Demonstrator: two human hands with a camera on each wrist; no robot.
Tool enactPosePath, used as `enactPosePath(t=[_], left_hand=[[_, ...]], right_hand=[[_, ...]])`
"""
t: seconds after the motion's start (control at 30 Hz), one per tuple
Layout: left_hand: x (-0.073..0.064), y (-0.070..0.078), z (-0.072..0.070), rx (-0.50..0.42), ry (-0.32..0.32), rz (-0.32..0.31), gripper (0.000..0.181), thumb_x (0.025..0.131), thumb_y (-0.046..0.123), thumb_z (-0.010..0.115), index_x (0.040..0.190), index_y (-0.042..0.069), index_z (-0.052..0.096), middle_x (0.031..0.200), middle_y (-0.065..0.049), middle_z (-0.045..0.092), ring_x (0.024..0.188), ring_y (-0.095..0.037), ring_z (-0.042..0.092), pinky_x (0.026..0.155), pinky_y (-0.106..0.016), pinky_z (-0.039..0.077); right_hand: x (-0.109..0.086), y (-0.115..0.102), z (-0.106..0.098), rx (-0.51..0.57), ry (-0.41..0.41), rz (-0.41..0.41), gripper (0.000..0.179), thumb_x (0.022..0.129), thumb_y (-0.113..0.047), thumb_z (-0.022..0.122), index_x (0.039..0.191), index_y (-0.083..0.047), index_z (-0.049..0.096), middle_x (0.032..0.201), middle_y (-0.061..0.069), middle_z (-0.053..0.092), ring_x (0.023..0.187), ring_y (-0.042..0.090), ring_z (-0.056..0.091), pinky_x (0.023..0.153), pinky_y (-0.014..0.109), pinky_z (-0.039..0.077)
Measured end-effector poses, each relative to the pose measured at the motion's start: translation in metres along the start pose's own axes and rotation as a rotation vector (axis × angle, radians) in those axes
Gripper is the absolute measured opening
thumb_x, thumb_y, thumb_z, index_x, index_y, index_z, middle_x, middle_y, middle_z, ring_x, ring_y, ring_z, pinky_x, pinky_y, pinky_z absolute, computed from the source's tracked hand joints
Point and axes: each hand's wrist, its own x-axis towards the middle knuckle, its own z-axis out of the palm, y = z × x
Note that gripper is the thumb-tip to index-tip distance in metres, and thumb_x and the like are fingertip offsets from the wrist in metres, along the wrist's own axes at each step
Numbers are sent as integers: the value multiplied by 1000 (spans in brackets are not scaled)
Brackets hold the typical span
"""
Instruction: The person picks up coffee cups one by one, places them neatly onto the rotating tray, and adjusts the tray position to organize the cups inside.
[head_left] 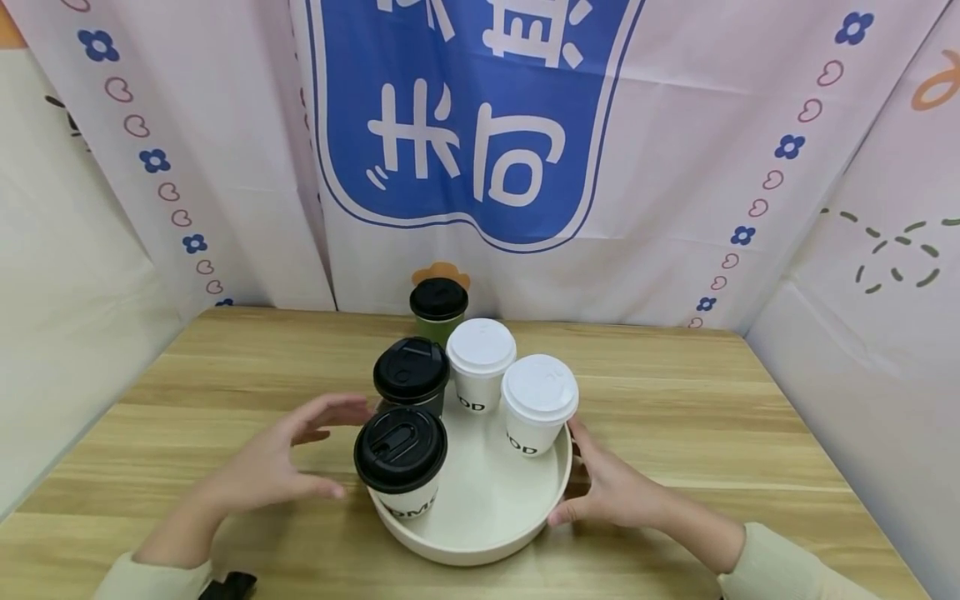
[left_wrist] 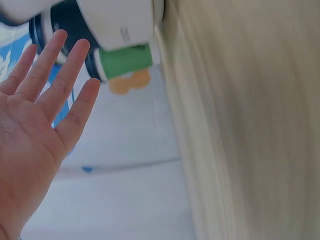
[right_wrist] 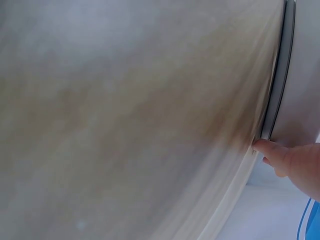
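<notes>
A round cream tray (head_left: 487, 521) lies on the wooden table in the head view. At its left side stand a white paper cup with a black lid (head_left: 401, 450) and a dark cup with a black lid (head_left: 411, 371). Two white paper cups with white lids (head_left: 482, 346) (head_left: 540, 390) stand toward the back and right. My left hand (head_left: 262, 462) is apart from the cups, left of the front one, its fingers spread in the left wrist view (left_wrist: 40, 110). At the tray's right side, my right hand (head_left: 611, 487) touches the wall with thumb and fingertips.
A green cup with a black lid (head_left: 438, 304) stands behind the others; its base is hidden. The wooden table (head_left: 675, 400) ends at a printed cloth backdrop (head_left: 675, 167), with pale sheets on both sides. A small black object (head_left: 228, 586) shows beside the left sleeve.
</notes>
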Motion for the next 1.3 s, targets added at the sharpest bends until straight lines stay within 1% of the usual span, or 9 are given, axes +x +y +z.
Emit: enactPosePath(t=[0.1, 0.27, 0.4, 0.5, 0.67, 0.83, 0.9, 1.03, 1.3], left_hand=[[-1, -6, -13, -40, 27, 37, 89, 70, 2, 86, 147, 17, 43, 138, -9, 61, 125, -1, 56, 98, -24, 49], [2, -21, -36, -129, 64, 54, 75, 80, -9, 73, 146, 6, 42, 139, 0, 60, 125, -2, 58, 95, -18, 51], [9, -31, -51, -176, 94, 7, 65, 87, -11, 65, 146, 2, 41, 137, 7, 61, 122, 1, 58, 88, -19, 56], [18, -38, -61, -147, 123, -48, 59, 92, -5, 64, 146, 4, 42, 135, 12, 61, 119, 3, 58, 87, -16, 54], [42, -45, -73, -30, 168, -154, 55, 95, 10, 67, 145, 10, 44, 132, 11, 61, 114, 7, 58, 89, -12, 49], [70, -46, -78, 41, 150, -244, 60, 95, 24, 68, 148, 14, 41, 140, -7, 56, 121, -8, 58, 99, -42, 53], [81, -48, -79, 45, 124, -254, 64, 95, 26, 68, 150, 13, 37, 143, -13, 53, 128, -23, 56, 102, -56, 49], [104, -52, -76, 38, 75, -237, 71, 95, 28, 69, 153, 10, 32, 147, -20, 48, 132, -43, 50, 102, -62, 46], [150, -56, -64, 66, -10, -228, 81, 92, 36, 71, 155, 11, 27, 152, -19, 42, 135, -43, 47, 102, -59, 48]], right_hand=[[0, 2, -1, 10, -4, -9, 141, 69, -38, 88, 157, -11, -19, 165, 26, 5, 143, 46, 34, 115, 60, 30], [1, 4, -1, 23, -10, -25, 141, 70, -37, 88, 157, -13, -20, 165, 26, 4, 144, 48, 32, 114, 60, 32], [1, 4, -1, 27, -12, -30, 141, 70, -36, 88, 157, -13, -20, 165, 26, 2, 144, 47, 32, 114, 60, 31], [1, 4, -1, 20, -8, -33, 140, 70, -36, 88, 158, -14, -19, 166, 24, 3, 145, 45, 32, 114, 60, 30], [1, 3, -1, 15, -6, -36, 139, 70, -36, 88, 158, -15, -17, 166, 22, 4, 146, 42, 32, 114, 60, 30], [1, 2, 0, 9, 2, -31, 140, 69, -36, 89, 158, -15, -16, 167, 21, 4, 146, 41, 32, 115, 61, 28], [1, 2, -1, 3, 8, -29, 140, 69, -37, 89, 158, -15, -16, 167, 21, 3, 147, 41, 31, 116, 60, 26], [0, 2, -1, -10, 19, -35, 141, 68, -38, 89, 159, -16, -15, 167, 20, 3, 148, 40, 28, 119, 53, 25], [-1, 3, -2, 14, 11, -58, 141, 66, -36, 90, 159, -22, -16, 168, 16, 2, 149, 37, 28, 121, 43, 24]])
